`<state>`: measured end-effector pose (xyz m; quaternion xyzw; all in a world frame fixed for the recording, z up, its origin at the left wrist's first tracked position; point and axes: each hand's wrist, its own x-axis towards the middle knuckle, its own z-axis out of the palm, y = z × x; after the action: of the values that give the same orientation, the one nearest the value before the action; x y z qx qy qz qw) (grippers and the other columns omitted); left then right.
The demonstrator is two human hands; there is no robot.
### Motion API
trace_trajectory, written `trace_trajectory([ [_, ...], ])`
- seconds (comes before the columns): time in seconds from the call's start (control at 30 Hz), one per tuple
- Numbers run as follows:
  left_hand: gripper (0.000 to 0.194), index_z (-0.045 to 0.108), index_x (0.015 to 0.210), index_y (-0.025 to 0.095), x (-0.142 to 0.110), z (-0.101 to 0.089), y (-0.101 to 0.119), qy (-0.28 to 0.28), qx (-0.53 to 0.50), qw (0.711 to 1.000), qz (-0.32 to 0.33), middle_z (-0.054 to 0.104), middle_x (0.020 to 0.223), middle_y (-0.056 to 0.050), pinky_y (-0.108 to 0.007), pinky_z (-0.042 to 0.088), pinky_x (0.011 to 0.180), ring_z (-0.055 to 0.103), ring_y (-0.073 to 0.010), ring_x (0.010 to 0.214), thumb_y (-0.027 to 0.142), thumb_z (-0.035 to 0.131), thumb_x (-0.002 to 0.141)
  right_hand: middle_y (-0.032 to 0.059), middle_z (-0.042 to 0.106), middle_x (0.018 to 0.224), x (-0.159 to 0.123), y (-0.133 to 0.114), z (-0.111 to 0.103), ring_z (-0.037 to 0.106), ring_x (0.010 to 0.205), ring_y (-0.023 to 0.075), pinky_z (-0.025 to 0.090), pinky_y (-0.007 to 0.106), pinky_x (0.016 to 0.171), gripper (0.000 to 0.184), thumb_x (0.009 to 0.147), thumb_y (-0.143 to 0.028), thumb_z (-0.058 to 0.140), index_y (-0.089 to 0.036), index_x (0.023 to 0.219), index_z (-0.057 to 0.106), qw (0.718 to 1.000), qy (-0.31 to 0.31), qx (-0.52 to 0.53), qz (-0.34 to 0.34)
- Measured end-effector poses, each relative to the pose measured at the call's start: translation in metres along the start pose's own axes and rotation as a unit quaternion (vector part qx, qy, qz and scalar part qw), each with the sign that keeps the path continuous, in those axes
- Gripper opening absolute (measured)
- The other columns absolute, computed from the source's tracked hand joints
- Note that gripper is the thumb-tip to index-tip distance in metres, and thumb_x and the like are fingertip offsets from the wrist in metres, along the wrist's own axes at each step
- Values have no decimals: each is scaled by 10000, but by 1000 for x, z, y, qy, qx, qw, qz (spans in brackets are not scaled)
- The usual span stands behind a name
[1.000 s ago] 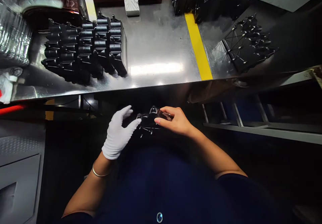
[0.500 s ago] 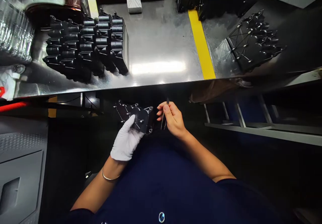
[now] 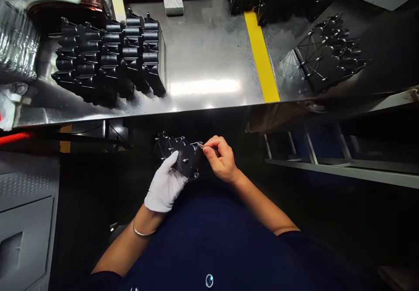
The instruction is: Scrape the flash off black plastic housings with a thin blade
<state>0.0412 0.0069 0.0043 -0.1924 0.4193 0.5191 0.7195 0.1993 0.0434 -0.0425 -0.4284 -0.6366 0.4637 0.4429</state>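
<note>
My left hand [image 3: 166,187], in a white glove, is closed round one edge of a black moulded housing part [image 3: 186,152], its thumb on the top face. Small metal pins and ringed corner holes show on that part, which is held in the air in front of my body. Bare, my right hand [image 3: 221,159] pinches a slim metal tool [image 3: 200,146] between thumb and fingers. The tool's tip is at the upper right corner of the part, by a corner hole. Most of the tool is hidden by my fingers, so its exact kind cannot be made out.
A steel bench [image 3: 206,55] spans the view above my hands. On it stand rows of similar black parts [image 3: 111,59], more stacks at the right [image 3: 327,55] and back, a white block [image 3: 173,1] and yellow tape [image 3: 262,57]. A metal rack [image 3: 310,149] stands right.
My right hand has turned and moved slightly left, bringing the tool from beside the black part to its corner. The part has shifted slightly right in my left hand's grip.
</note>
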Motion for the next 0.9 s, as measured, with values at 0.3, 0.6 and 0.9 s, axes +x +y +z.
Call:
trace_trajectory([
  [0.3,285,697,1060,111,-20,-4,7,46,37,997,-43,776,802,-63,-291,605,809,745,-171,733,92,449,923,-40,491,645,13,25,-8,433,548,84,367,229,521,292,897,-454,543,-195,766,515,993,97,-18,68],
  [0.6,363,570,1281,91,-2,-5,7,9,-24,1000,2,763,1024,-102,-269,572,894,724,-178,951,105,422,949,-2,564,725,0,-12,-4,510,603,106,426,252,538,181,903,-367,572,-202,830,553,997,10,57,-42],
  [0.9,266,675,1089,89,-6,-14,5,4,71,997,-11,777,924,-91,-302,583,879,735,-196,893,123,477,914,-9,569,701,4,0,-3,519,601,99,439,238,549,264,892,-432,576,-191,785,566,999,-1,39,19],
])
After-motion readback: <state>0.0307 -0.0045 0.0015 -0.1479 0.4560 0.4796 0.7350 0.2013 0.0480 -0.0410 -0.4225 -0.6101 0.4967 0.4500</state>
